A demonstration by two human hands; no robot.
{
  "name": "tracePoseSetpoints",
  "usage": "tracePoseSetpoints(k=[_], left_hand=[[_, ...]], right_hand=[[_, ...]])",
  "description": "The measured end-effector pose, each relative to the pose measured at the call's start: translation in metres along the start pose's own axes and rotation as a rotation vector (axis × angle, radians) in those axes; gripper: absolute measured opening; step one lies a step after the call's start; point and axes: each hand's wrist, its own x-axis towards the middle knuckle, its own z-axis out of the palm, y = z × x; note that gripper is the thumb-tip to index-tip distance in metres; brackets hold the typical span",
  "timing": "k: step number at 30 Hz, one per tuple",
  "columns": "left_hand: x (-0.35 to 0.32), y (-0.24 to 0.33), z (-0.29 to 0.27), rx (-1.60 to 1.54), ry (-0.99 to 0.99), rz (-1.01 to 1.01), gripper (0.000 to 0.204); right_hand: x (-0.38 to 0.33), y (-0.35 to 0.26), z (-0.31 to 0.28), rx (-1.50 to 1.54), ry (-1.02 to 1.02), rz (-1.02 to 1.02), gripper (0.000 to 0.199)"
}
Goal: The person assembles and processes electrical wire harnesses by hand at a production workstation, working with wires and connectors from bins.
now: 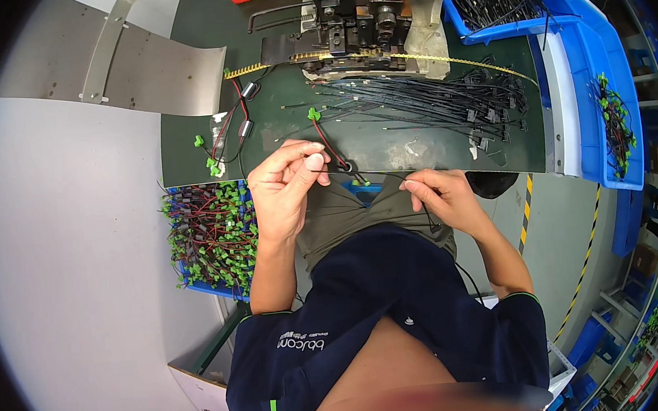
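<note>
My left hand pinches a thin wire harness at the near edge of the green worktable. Its red and black leads run up to a small green connector lying on the table. My right hand pinches a thin black wire that stretches across to my left hand. A small black ring-shaped part sits on the wire between my two hands.
A pile of black cable ties or leads lies on the table's right half. A metal press machine stands at the back. A blue bin of green-connector harnesses sits at my left. Blue bins line the right side.
</note>
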Motion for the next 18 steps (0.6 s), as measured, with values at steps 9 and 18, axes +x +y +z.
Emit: tracePoseSetpoints(k=[9, 18], left_hand=[[-0.003, 0.0, 0.0, 0.022, -0.032, -0.056, 0.018], [-0.006, -0.004, 0.001, 0.193, -0.115, -0.025, 0.017]], right_hand=[[-0.006, 0.005, 0.0, 0.018, -0.014, 0.065, 0.019], [0.002, -0.009, 0.005, 0.062, -0.074, 0.068, 0.018]])
